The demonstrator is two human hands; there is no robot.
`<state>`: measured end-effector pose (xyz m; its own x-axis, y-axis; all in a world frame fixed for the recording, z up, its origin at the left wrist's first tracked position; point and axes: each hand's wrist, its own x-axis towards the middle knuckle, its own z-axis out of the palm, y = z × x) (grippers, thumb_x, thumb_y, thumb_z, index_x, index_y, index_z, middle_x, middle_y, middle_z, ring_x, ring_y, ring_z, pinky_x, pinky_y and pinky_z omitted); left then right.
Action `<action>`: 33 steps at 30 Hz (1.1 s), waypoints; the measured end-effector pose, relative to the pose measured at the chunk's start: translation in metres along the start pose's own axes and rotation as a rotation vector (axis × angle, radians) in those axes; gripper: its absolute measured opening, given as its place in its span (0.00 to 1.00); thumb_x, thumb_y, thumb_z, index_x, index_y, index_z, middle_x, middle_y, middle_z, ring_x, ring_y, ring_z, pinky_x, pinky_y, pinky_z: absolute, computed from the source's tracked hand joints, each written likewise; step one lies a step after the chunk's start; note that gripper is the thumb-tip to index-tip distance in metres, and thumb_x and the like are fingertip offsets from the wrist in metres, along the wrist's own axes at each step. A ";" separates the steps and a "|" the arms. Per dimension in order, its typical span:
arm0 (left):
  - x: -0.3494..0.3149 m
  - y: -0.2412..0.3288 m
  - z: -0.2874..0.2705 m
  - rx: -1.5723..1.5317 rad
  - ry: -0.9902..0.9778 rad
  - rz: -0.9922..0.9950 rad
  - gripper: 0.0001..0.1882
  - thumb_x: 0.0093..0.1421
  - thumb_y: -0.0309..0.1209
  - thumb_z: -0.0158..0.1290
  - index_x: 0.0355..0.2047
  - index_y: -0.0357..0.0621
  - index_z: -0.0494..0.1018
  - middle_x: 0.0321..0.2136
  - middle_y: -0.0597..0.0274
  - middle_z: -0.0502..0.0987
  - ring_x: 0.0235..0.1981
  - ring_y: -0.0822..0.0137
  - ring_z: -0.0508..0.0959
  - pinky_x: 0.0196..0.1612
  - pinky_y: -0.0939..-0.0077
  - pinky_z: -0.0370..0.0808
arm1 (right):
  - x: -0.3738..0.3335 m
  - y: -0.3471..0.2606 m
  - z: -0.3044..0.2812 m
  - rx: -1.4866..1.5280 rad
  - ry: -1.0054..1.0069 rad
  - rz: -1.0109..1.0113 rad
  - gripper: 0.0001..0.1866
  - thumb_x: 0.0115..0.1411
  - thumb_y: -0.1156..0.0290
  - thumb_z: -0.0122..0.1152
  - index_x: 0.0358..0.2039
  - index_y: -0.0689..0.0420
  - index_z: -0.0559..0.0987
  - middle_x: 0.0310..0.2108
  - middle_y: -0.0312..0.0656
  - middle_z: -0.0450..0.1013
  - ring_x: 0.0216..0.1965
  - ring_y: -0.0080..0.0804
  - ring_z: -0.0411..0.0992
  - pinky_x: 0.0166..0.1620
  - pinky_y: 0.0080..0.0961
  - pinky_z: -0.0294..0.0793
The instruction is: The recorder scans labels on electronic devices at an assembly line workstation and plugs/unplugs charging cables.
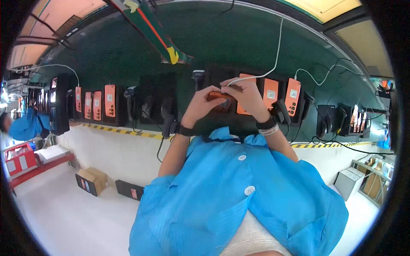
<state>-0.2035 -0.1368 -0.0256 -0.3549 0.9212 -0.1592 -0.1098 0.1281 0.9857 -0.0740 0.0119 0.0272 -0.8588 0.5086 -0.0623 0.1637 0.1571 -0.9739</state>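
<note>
Over the bench my left hand (200, 107) is closed around the side of an orange smartphone (221, 95), whose lower part lies in shadow. My right hand (247, 94) pinches the end of a white charging cable (275, 59) at the phone's upper edge; the fingers hide whether its plug is seated. Just right of that hand, more orange phones (270, 91) with white labels lie in a dark tray. Another phone (293, 97) at the right has a white cable at its top end. Black bands circle both my wrists.
Dark green bench (230, 38) runs across, with a yellow-black striped front edge (121, 130). Several orange phones (109, 100) lie in dark trays at left. Black handheld scanners (167, 109) with cords stand along the edge. A green post (151, 30) rises at the back. Cardboard box (95, 179) sits on the floor.
</note>
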 end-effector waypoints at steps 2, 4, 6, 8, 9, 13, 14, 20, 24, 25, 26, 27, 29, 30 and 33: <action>-0.002 0.002 0.000 -0.063 -0.010 -0.035 0.11 0.60 0.26 0.62 0.42 0.40 0.76 0.35 0.65 0.81 0.37 0.78 0.77 0.40 0.80 0.76 | 0.000 -0.001 0.004 -0.090 0.010 -0.017 0.11 0.61 0.69 0.65 0.40 0.63 0.84 0.35 0.42 0.81 0.33 0.27 0.79 0.38 0.23 0.77; -0.001 0.002 0.001 0.000 0.007 -0.012 0.12 0.60 0.28 0.62 0.43 0.38 0.76 0.34 0.63 0.82 0.36 0.76 0.79 0.39 0.78 0.77 | -0.001 -0.002 0.003 -0.068 -0.030 0.064 0.12 0.61 0.68 0.65 0.40 0.63 0.84 0.34 0.41 0.81 0.34 0.26 0.79 0.37 0.23 0.77; 0.000 0.001 0.002 0.043 0.014 0.016 0.12 0.60 0.29 0.62 0.43 0.38 0.76 0.34 0.61 0.83 0.36 0.75 0.80 0.39 0.78 0.78 | -0.002 -0.003 0.001 -0.073 -0.024 0.080 0.13 0.61 0.66 0.65 0.39 0.63 0.84 0.35 0.42 0.81 0.33 0.27 0.79 0.36 0.24 0.77; 0.002 -0.001 0.002 0.074 0.017 0.026 0.12 0.60 0.29 0.62 0.43 0.38 0.76 0.34 0.60 0.83 0.36 0.75 0.80 0.39 0.77 0.78 | -0.004 -0.005 0.002 -0.098 0.001 0.059 0.13 0.61 0.65 0.65 0.38 0.64 0.84 0.35 0.43 0.81 0.33 0.29 0.79 0.35 0.25 0.76; 0.002 -0.003 0.003 0.079 0.018 0.034 0.12 0.60 0.29 0.62 0.43 0.38 0.76 0.34 0.60 0.83 0.36 0.75 0.80 0.39 0.77 0.77 | -0.005 -0.006 0.003 -0.165 0.011 -0.011 0.13 0.61 0.65 0.65 0.38 0.63 0.84 0.35 0.44 0.81 0.32 0.31 0.79 0.35 0.26 0.76; 0.003 -0.007 0.002 0.063 0.026 0.012 0.11 0.60 0.29 0.62 0.40 0.38 0.76 0.33 0.61 0.82 0.35 0.76 0.79 0.39 0.78 0.77 | -0.006 -0.009 0.005 -0.336 -0.023 -0.095 0.14 0.60 0.63 0.63 0.35 0.62 0.83 0.34 0.46 0.80 0.32 0.40 0.78 0.35 0.30 0.75; 0.003 -0.008 0.003 0.043 0.022 0.001 0.11 0.60 0.29 0.62 0.40 0.38 0.75 0.33 0.61 0.81 0.35 0.76 0.79 0.39 0.78 0.77 | -0.005 -0.009 0.005 -0.356 -0.033 -0.106 0.14 0.60 0.63 0.63 0.34 0.62 0.83 0.34 0.47 0.79 0.32 0.42 0.77 0.36 0.30 0.75; 0.004 -0.013 0.010 -0.010 0.125 -0.006 0.11 0.61 0.29 0.61 0.40 0.38 0.73 0.34 0.61 0.80 0.37 0.75 0.78 0.41 0.77 0.75 | -0.002 0.000 0.008 -0.372 -0.005 -0.112 0.14 0.60 0.63 0.63 0.39 0.62 0.82 0.37 0.48 0.78 0.37 0.44 0.77 0.40 0.33 0.75; 0.040 -0.017 0.009 0.079 0.237 0.040 0.14 0.59 0.30 0.62 0.42 0.38 0.72 0.36 0.61 0.79 0.38 0.72 0.77 0.43 0.73 0.75 | -0.029 0.020 -0.002 -0.357 0.292 -0.117 0.18 0.61 0.65 0.63 0.48 0.63 0.78 0.42 0.52 0.77 0.41 0.43 0.76 0.44 0.35 0.75; 0.057 -0.019 0.006 0.112 0.254 0.021 0.17 0.58 0.33 0.63 0.43 0.37 0.72 0.36 0.59 0.79 0.38 0.69 0.78 0.45 0.70 0.75 | -0.042 0.026 -0.013 -0.325 0.262 -0.009 0.19 0.61 0.66 0.63 0.49 0.64 0.77 0.42 0.53 0.76 0.42 0.43 0.76 0.45 0.35 0.75; 0.072 -0.020 0.003 0.245 0.314 -0.006 0.22 0.57 0.39 0.64 0.45 0.36 0.73 0.39 0.54 0.79 0.41 0.64 0.79 0.47 0.68 0.74 | -0.061 0.033 -0.023 -0.279 0.256 0.115 0.20 0.62 0.66 0.63 0.51 0.64 0.76 0.43 0.53 0.76 0.43 0.43 0.76 0.46 0.35 0.75; 0.086 -0.022 0.001 0.368 0.380 0.025 0.26 0.58 0.41 0.63 0.49 0.35 0.73 0.44 0.50 0.78 0.44 0.60 0.78 0.50 0.67 0.73 | -0.079 0.041 -0.029 -0.255 0.218 0.154 0.20 0.62 0.66 0.63 0.51 0.63 0.76 0.43 0.53 0.76 0.44 0.44 0.76 0.47 0.35 0.76; 0.108 -0.021 0.000 0.398 0.379 0.064 0.25 0.62 0.40 0.57 0.53 0.34 0.71 0.50 0.45 0.76 0.51 0.53 0.77 0.53 0.62 0.73 | -0.119 0.058 -0.048 -0.287 0.175 0.253 0.19 0.62 0.65 0.62 0.51 0.60 0.77 0.43 0.53 0.77 0.44 0.46 0.77 0.47 0.35 0.76; 0.116 -0.018 0.001 0.447 0.390 0.077 0.25 0.64 0.39 0.55 0.55 0.33 0.71 0.53 0.42 0.74 0.54 0.50 0.75 0.58 0.60 0.70 | -0.142 0.065 -0.058 -0.339 0.137 0.313 0.20 0.61 0.65 0.63 0.52 0.58 0.77 0.43 0.53 0.77 0.43 0.47 0.77 0.47 0.36 0.76; 0.105 -0.007 0.022 0.673 0.603 0.207 0.24 0.66 0.36 0.50 0.58 0.33 0.69 0.57 0.39 0.72 0.61 0.46 0.69 0.65 0.57 0.63 | -0.210 0.088 -0.070 -0.254 0.281 0.502 0.20 0.61 0.61 0.61 0.51 0.56 0.77 0.37 0.53 0.79 0.40 0.51 0.78 0.44 0.38 0.77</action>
<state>-0.2194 -0.0327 -0.0482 -0.7512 0.6265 0.2078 0.5051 0.3429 0.7920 0.1546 -0.0212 -0.0301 -0.4926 0.7704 -0.4048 0.6535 0.0203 -0.7566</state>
